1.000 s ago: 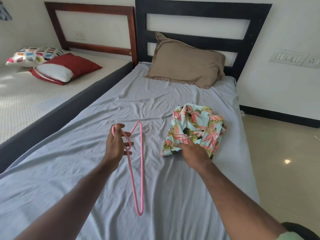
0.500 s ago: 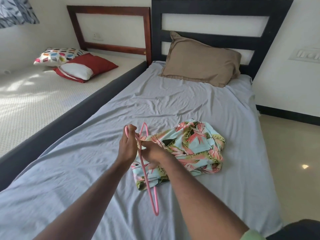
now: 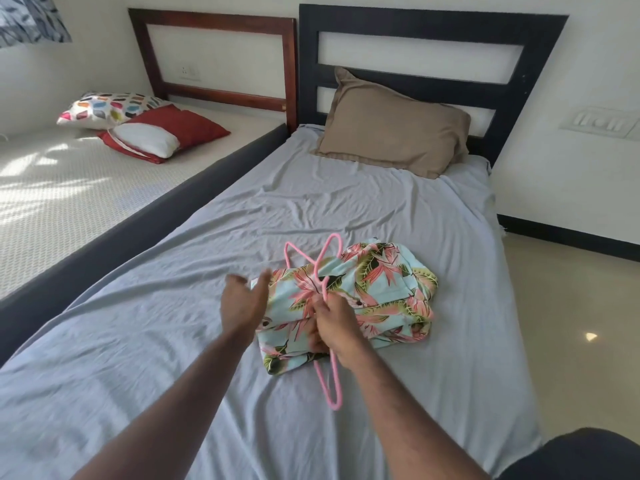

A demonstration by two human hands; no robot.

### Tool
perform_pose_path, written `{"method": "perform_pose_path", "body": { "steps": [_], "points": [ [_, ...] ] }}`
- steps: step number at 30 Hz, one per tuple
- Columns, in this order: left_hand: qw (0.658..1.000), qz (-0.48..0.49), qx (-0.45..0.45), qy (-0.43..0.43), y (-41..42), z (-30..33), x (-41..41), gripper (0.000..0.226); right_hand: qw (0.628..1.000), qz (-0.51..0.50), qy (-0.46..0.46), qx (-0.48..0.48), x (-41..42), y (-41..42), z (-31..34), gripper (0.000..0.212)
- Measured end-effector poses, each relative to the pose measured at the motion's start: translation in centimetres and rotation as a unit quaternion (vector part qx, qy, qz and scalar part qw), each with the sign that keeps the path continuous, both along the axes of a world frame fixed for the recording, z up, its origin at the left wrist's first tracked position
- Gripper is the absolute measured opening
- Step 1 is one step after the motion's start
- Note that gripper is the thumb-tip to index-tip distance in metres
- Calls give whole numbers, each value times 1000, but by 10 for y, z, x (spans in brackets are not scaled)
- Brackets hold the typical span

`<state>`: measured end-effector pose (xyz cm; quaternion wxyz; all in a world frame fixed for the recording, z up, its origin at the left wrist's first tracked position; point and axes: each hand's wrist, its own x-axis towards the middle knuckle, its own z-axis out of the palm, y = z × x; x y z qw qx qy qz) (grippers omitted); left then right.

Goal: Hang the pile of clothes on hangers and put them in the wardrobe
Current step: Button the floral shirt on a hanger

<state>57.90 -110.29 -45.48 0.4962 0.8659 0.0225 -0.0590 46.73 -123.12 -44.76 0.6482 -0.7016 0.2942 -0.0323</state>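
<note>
Your right hand (image 3: 337, 329) grips the pink hanger (image 3: 323, 296), fingers curled round its wire near the middle of the frame. From that grip the hook end rises away from you, over the floral garment (image 3: 374, 292); the other end runs back toward you, past your wrist, its tip over the grey bedsheet (image 3: 173, 341). Whether the tip touches the sheet, you cannot tell.

The floral garment lies folded on the sheet directly under and beyond your gripping hand, pale blue with pink and green leaves. Your hand appears to rest on its near part.

Your left hand (image 3: 246, 303) hovers just left of the grip, fingers spread and relaxed, holding nothing. It is motion-blurred. Its fingertips are at the garment's left edge; contact cannot be told.

Well beyond the grip, a tan pillow (image 3: 394, 129) leans against the black headboard (image 3: 429, 26). Far left of the grip, on the neighbouring bed (image 3: 69, 188), lie a red cushion (image 3: 187, 124), a white cushion (image 3: 145, 140) and a patterned pillow (image 3: 110, 107).
</note>
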Motion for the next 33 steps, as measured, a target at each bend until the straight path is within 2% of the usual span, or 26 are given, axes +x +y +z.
{"method": "perform_pose_path", "body": {
  "steps": [1,3,8,12,20,29,33],
  "points": [
    [997,9,53,59,9,-9,3,59,1000,-12,2,-24,-2,-5,-1,22],
    [984,-30,101,141,18,-20,5,49,998,-29,-5,-60,-3,-13,0,27],
    [977,-60,93,184,7,-27,13,35,986,-63,1,-153,0,-28,5,34],
    [977,-38,79,193,11,-33,19,33,972,-86,11,-220,0,-53,10,36],
    [978,-62,59,189,20,-30,14,28,940,-122,32,-316,-5,-95,17,36],
    [978,-76,59,184,22,-30,15,30,930,-140,41,-339,1,-117,23,39],
    [979,-79,51,182,21,-30,16,32,939,-119,33,-321,3,-119,22,39]
  ]
}}
